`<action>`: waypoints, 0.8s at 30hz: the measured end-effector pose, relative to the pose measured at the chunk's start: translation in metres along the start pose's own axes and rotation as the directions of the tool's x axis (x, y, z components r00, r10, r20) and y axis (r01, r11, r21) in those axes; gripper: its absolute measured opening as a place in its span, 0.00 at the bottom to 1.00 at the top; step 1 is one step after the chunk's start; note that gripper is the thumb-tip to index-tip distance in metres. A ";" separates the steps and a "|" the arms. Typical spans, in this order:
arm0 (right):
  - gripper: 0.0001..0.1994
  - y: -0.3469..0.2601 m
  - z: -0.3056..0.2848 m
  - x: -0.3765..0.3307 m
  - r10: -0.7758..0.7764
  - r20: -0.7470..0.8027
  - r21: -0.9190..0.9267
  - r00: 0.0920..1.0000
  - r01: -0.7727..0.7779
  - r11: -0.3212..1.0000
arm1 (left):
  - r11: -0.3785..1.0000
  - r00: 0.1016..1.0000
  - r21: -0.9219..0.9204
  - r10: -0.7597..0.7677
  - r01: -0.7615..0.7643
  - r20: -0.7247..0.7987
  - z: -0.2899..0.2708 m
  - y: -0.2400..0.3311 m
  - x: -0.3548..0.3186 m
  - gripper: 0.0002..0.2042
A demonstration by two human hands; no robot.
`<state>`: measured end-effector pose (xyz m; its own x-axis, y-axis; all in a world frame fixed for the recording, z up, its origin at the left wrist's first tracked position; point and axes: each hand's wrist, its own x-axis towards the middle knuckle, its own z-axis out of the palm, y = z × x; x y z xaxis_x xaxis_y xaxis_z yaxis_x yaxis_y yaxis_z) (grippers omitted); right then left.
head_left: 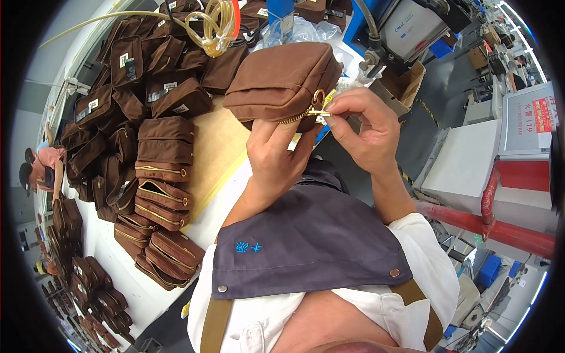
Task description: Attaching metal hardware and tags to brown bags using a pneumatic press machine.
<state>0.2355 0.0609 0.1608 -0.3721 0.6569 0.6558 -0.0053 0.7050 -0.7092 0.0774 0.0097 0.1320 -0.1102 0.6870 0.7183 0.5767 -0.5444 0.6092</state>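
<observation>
A brown fabric pouch with rounded corners and a gold zipper is raised above the near edge of the table. My left hand is closed on its lower side, some fingers hidden behind or inside it. With thumb and forefinger, my right hand pinches the gold zipper pull at the pouch's right corner. Just above the pull, a gold ring is fixed to the pouch. The zipper teeth show in a curve between my two hands.
Brown pouches stand in rows and lie heaped on the white table to the left. Coiled clear tubing hangs at the back. A machine and a cardboard box are at the right. Another person stands far left.
</observation>
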 end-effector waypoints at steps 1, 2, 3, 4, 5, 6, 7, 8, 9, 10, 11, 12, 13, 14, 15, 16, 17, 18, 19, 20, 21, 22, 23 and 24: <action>0.13 -0.001 -0.002 0.000 0.015 0.012 -0.020 1.000 -0.014 1.000 | 1.000 1.000 -0.002 0.009 -0.009 0.005 0.000 0.001 0.000 0.19; 0.17 -0.005 -0.007 -0.001 0.089 0.045 -0.067 0.995 -0.085 0.994 | 1.000 0.998 -0.006 -0.031 0.031 0.053 -0.001 0.002 -0.001 0.19; 0.21 -0.006 -0.011 -0.001 0.206 0.086 -0.123 0.975 -0.194 0.973 | 0.998 0.992 -0.011 -0.066 0.068 0.103 -0.002 0.003 0.000 0.19; 0.31 -0.004 -0.019 0.002 0.170 0.226 -0.218 0.959 -0.120 0.969 | 0.999 0.993 -0.002 -0.052 0.053 0.109 0.000 0.002 0.001 0.16; 0.31 -0.004 -0.023 0.001 0.153 0.204 -0.221 0.967 -0.106 0.969 | 0.999 0.992 -0.018 -0.029 0.031 0.122 0.000 0.003 0.002 0.16; 0.34 -0.004 -0.026 -0.002 0.210 0.291 -0.269 0.933 -0.131 0.954 | 0.992 0.968 -0.033 -0.114 0.124 0.222 0.000 0.003 0.003 0.13; 0.37 -0.003 -0.029 -0.006 0.268 0.365 -0.325 0.892 -0.147 0.934 | 0.975 0.922 -0.036 -0.195 0.220 0.335 0.002 0.002 0.004 0.11; 0.40 0.002 -0.025 -0.011 0.306 0.362 -0.437 0.880 -0.130 0.890 | 0.978 0.895 -0.022 -0.181 0.208 0.408 0.005 0.000 0.007 0.10; 0.40 0.003 -0.025 -0.018 0.431 0.356 -0.469 0.829 -0.241 0.850 | 0.976 0.830 -0.045 -0.156 0.212 0.536 0.007 -0.002 0.010 0.10; 0.38 0.005 -0.024 -0.026 0.430 0.356 -0.488 0.830 -0.228 0.842 | 0.982 0.801 -0.067 -0.104 0.177 0.590 0.011 -0.003 0.011 0.11; 0.36 0.008 -0.024 -0.032 0.518 0.357 -0.555 0.778 -0.270 0.787 | 0.988 0.739 -0.052 -0.072 0.144 0.670 0.014 -0.004 0.011 0.11; 0.36 0.012 -0.027 -0.038 0.482 0.316 -0.538 0.818 -0.264 0.801 | 0.991 0.684 -0.035 -0.063 0.128 0.726 0.017 -0.004 0.010 0.12; 0.33 0.015 -0.032 -0.043 0.487 0.307 -0.534 0.818 -0.276 0.800 | 0.991 0.661 -0.065 -0.027 0.114 0.749 0.019 -0.006 0.009 0.13; 0.30 0.017 -0.041 -0.048 0.557 0.309 -0.574 0.771 -0.316 0.755 | 0.988 0.683 -0.055 -0.060 0.146 0.728 0.019 -0.007 0.006 0.13; 0.30 0.019 -0.054 -0.052 0.495 0.265 -0.534 0.828 -0.301 0.790 | 0.985 0.674 -0.016 -0.107 0.173 0.731 0.015 -0.010 0.003 0.13; 0.28 0.022 -0.071 -0.056 0.572 0.216 -0.587 0.792 -0.363 0.724 | 0.976 0.684 -0.002 -0.152 0.220 0.713 0.011 -0.017 0.001 0.13; 0.25 0.024 -0.091 -0.059 0.658 0.162 -0.650 0.736 -0.422 0.632 | 0.967 0.689 0.010 -0.189 0.255 0.699 0.006 -0.028 -0.001 0.13; 0.25 0.026 -0.109 -0.064 0.655 0.053 -0.674 0.754 -0.457 0.581 | 0.960 0.719 0.058 -0.244 0.273 0.650 0.002 -0.039 -0.005 0.12; 0.24 0.029 -0.126 -0.067 0.663 -0.066 -0.712 0.746 -0.501 0.492 | 0.938 0.736 0.099 -0.323 0.332 0.594 -0.004 -0.051 -0.011 0.11; 0.23 0.037 -0.142 -0.068 0.652 -0.158 -0.723 0.741 -0.536 0.435 | 0.927 0.745 0.160 -0.370 0.341 0.555 -0.011 -0.063 -0.019 0.10; 0.23 0.048 -0.156 -0.069 0.642 -0.250 -0.735 0.725 -0.574 0.361 | 0.925 0.762 0.264 -0.376 0.273 0.528 -0.019 -0.076 -0.028 0.10; 0.23 0.061 -0.166 -0.068 0.636 -0.259 -0.737 0.727 -0.574 0.357 | 0.911 0.751 0.336 -0.393 0.239 0.531 -0.026 -0.089 -0.039 0.10; 0.23 0.077 -0.177 -0.065 0.564 -0.354 -0.710 0.746 -0.607 0.357 | 0.883 0.735 0.413 -0.430 0.222 0.525 -0.034 -0.099 -0.050 0.10; 0.23 0.095 -0.184 -0.061 0.465 -0.443 -0.691 0.767 -0.622 0.368 | 0.854 0.724 0.471 -0.468 0.221 0.507 -0.042 -0.107 -0.063 0.10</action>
<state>0.4286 0.1368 0.1011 0.1230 0.9498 0.2876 0.8712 0.0354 -0.4896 -0.0108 0.0044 0.0355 0.0614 0.9960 0.0644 0.8494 -0.0860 0.5206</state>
